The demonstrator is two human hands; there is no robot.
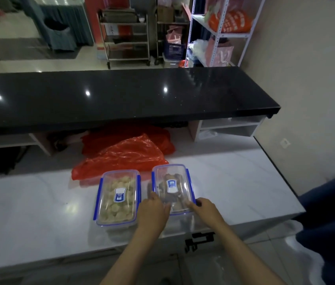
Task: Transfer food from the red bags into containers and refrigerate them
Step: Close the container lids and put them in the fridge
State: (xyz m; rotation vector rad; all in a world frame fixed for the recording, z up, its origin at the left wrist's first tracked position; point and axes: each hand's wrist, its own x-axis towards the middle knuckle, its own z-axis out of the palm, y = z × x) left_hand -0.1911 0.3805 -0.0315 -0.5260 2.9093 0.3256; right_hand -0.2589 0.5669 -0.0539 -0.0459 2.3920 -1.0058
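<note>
Both hands, left and right, grip the dark-food box; left of them the dumpling box is closed, beyond them red bags look emptied. Refrigerating seems to remain.

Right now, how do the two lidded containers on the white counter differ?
The left container holds pale round pieces; the right container holds dark brown food. No hand touches the left container, while the left hand and right hand grip the right container's near end. Both are clear with blue clips and a blue label.
</note>
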